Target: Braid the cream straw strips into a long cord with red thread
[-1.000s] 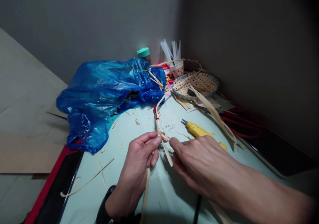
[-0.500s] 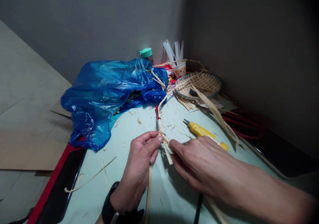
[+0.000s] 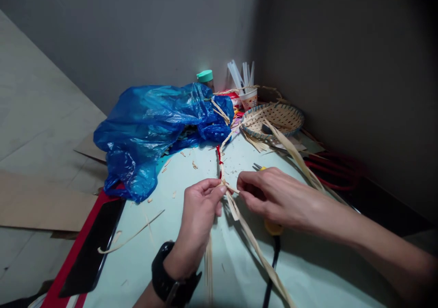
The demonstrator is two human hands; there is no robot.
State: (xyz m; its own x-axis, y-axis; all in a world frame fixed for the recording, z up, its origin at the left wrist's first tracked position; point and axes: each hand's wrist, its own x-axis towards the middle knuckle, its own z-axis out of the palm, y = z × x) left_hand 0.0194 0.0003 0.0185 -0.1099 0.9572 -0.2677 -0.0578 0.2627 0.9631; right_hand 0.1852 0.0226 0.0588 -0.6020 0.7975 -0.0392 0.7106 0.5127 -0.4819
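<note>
Head view: slim, fibrous cord (image 3: 222, 168) in pinched grip of left hand (image 3: 201, 210), narrow strand (image 3: 233, 189) likewise in right hand (image 3: 275, 196).

On the table (image 3: 205, 169), the bag (image 3: 160, 116) lies left of the cord (image 3: 221, 167), the basket (image 3: 289, 116) right.

A small craft corner in a room, whether home or workshop unclear
Two plain grey walls (image 3: 143, 39) meet behind a pale green counter (image 3: 132, 271), and a tiled floor (image 3: 37, 112) shows at the left; handwork is suggested by long fibre strips (image 3: 255, 244), scattered shavings (image 3: 195, 165), a shallow woven basket (image 3: 290, 117), a partly hidden yellow tool (image 3: 273, 228) with a black cord (image 3: 276, 247), and a printed paper cup (image 3: 249, 100) of whitish sticks (image 3: 234, 74), with a blue plastic bag (image 3: 150, 116) crowding the back
</note>
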